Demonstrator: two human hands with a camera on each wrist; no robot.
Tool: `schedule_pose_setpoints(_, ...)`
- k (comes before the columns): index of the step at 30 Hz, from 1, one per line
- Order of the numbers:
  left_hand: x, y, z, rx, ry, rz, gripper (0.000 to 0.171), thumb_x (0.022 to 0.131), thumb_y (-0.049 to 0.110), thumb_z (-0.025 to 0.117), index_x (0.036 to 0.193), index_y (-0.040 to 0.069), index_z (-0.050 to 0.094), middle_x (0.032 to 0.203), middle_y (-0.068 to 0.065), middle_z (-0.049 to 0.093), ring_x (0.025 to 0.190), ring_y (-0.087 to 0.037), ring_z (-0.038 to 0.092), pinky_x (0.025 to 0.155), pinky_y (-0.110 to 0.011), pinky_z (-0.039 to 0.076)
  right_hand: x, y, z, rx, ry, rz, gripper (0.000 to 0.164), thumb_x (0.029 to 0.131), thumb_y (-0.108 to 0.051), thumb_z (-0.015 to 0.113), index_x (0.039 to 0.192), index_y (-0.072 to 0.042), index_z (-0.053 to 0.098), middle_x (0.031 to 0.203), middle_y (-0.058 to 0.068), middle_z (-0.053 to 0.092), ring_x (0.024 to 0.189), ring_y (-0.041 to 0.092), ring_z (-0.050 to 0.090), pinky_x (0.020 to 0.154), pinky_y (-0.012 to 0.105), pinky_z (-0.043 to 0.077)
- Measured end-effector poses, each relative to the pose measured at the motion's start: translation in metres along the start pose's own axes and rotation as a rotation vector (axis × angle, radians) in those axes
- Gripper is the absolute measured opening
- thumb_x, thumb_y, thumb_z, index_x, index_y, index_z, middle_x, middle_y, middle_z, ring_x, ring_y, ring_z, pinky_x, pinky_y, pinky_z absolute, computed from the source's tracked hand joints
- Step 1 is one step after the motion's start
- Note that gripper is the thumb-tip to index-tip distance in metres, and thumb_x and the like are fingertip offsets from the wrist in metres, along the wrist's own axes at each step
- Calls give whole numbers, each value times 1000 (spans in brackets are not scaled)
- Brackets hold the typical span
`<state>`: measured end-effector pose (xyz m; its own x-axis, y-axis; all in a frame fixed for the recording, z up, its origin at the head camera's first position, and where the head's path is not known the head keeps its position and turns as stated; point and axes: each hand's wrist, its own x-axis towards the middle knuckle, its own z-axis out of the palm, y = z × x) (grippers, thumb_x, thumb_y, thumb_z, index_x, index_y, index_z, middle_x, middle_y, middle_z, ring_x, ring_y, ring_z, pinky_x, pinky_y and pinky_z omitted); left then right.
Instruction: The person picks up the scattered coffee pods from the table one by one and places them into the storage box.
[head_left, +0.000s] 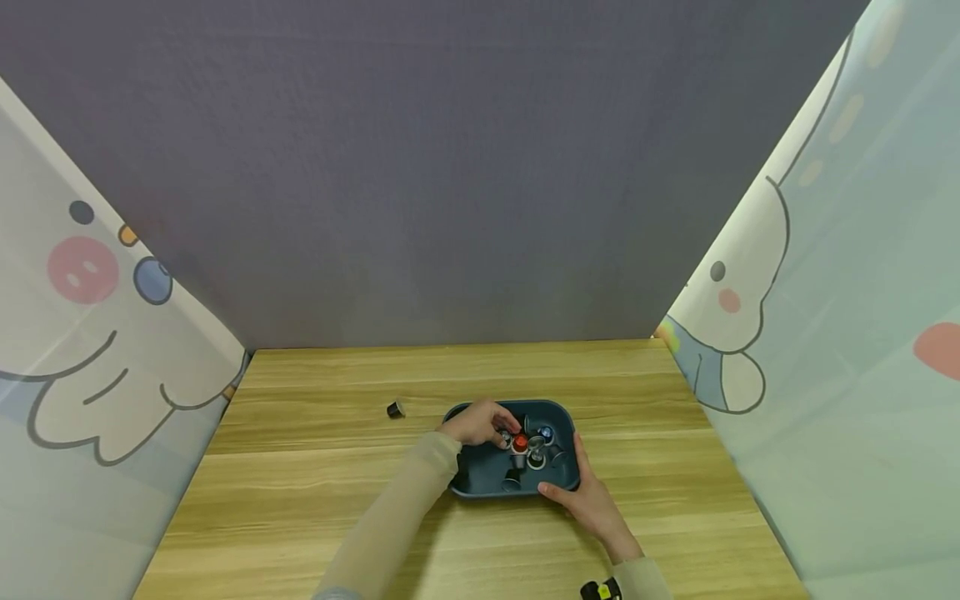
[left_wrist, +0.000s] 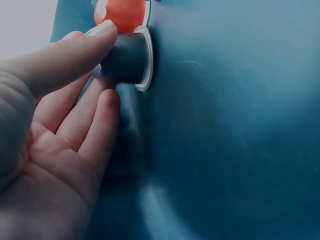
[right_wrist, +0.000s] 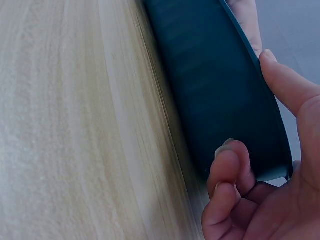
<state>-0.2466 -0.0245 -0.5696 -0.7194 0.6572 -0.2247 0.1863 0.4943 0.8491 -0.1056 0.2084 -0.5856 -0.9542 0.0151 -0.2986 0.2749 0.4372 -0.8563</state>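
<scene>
A dark blue tray (head_left: 480, 475) holds several coffee capsules, among them a red capsule (head_left: 520, 442) and a blue capsule (head_left: 546, 433). Over its left part, my left hand (head_left: 480, 423) reaches inside. The left wrist view shows the thumb and fingers pinching a dark coffee capsule (left_wrist: 127, 60) with a silver rim, right beside the red one. At the tray's near right corner, my right hand (head_left: 592, 502) grips the wall. In the right wrist view the thumb lies along the rim and the curled fingers touch the tray's outer side (right_wrist: 220, 90).
One dark capsule (head_left: 395, 409) lies on its side on the wooden table (head_left: 315, 467), left of the tray. A grey panel (head_left: 450, 183) rises behind the table, and patterned curtains (head_left: 82, 350) hang on both sides.
</scene>
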Motion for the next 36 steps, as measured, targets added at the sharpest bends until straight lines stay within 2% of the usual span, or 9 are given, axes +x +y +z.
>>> schedule_pose_setpoints(7, -2, 1, -2, -40, -16, 3, 36, 85, -2, 76, 117, 14, 73, 112, 8, 69, 108, -13, 64, 84, -30, 55, -1, -1, 0, -21, 7, -12, 116, 82, -36, 83, 162, -24, -1, 71, 9, 57, 47, 16, 45, 51, 28, 40)
schedule_pose_setpoints(10, -2, 2, -3, -52, -24, 9, 38, 86, -2, 76, 119, 14, 72, 113, 8, 69, 109, -13, 63, 83, -30, 55, -1, -1, 0, -56, 24, -30, 117, 82, -38, 83, 162, -21, 0, 95, 24, 65, 60, 21, 53, 59, 31, 45)
schedule_pose_setpoints(14, -3, 5, -5, -71, -26, 24, 39, 85, -4, 75, 121, 11, 72, 114, 6, 70, 108, -15, 64, 81, -30, 56, -1, -1, 0, -109, 53, -58, 116, 81, -41, 83, 162, -18, 3, 140, 36, 45, 87, 32, 58, 80, 43, 49)
schedule_pose_setpoints(16, -4, 7, -6, -80, -24, 29, 39, 85, -5, 75, 121, 10, 72, 113, 6, 70, 107, -16, 65, 80, -29, 56, -1, -1, 0, -126, 55, -69, 116, 81, -42, 83, 162, -16, 3, 145, 38, 38, 101, 37, 59, 89, 52, 48)
schedule_pose_setpoints(20, -6, 12, -8, -101, -18, 35, 41, 84, -6, 75, 122, 9, 71, 112, 5, 70, 105, -17, 65, 78, -30, 56, -1, 0, 0, -132, 57, -69, 116, 81, -43, 82, 162, -17, 4, 147, 38, 35, 117, 45, 55, 97, 60, 44)
schedule_pose_setpoints(24, -9, 17, -11, -113, -12, 56, 43, 84, -5, 76, 125, 7, 69, 114, 3, 70, 108, -21, 65, 79, -30, 56, -1, 1, 0, -124, 51, -57, 116, 81, -42, 83, 162, -18, 3, 146, 37, 37, 108, 38, 58, 92, 55, 47)
schedule_pose_setpoints(29, -13, 23, -17, -116, 3, 94, 43, 85, -4, 76, 126, 4, 68, 116, -3, 70, 111, -29, 64, 80, -30, 56, -1, 1, 0, -127, 47, -55, 116, 81, -42, 83, 162, -18, 3, 146, 38, 37, 110, 39, 58, 93, 55, 47)
schedule_pose_setpoints(33, -19, 27, -23, -120, 24, 106, 44, 85, -3, 76, 128, 2, 67, 115, -3, 71, 111, -29, 64, 86, -32, 54, -2, -1, -1, -124, 48, -49, 117, 81, -41, 83, 162, -19, 2, 141, 37, 44, 95, 35, 60, 83, 48, 49)
schedule_pose_setpoints(36, -24, 29, -27, -111, 47, 118, 44, 86, -1, 76, 128, 1, 66, 114, -1, 71, 111, -25, 64, 93, -35, 52, -2, -2, -1, -126, 49, -52, 117, 81, -41, 83, 162, -19, 2, 140, 38, 45, 96, 36, 61, 83, 48, 49)
